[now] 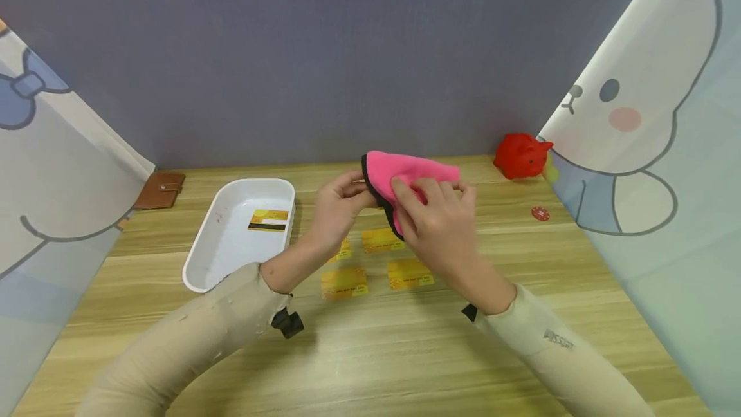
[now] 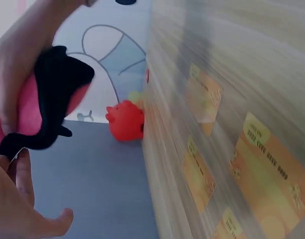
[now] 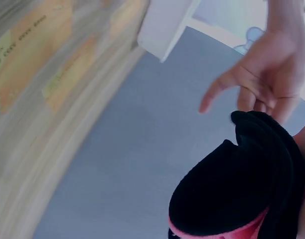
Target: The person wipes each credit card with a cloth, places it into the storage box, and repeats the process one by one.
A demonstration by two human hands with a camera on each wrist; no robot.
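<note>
A piece of soft pink cloth [image 1: 399,169] with black edging is held up above the table. My right hand [image 1: 437,224] grips its right side with curled fingers. At its black-edged left side is my left hand [image 1: 332,211], fingers curled at the edge, thumb sticking out away from it. The right wrist view shows the black inner side [image 3: 217,189] of the cloth, folded over. Beneath both hands, several yellow bank cards lie flat, among them a front-left card [image 1: 344,283] and a front-right card [image 1: 410,273].
On the left, a white tray [image 1: 199,243] contains one yellow card [image 1: 268,220], its dark stripe showing. A brown wallet [image 1: 159,190] lies at the back left. At the back right stands a red piggy bank [image 1: 521,156], a red poker chip [image 1: 540,213] in front of it. A grey wall rises behind.
</note>
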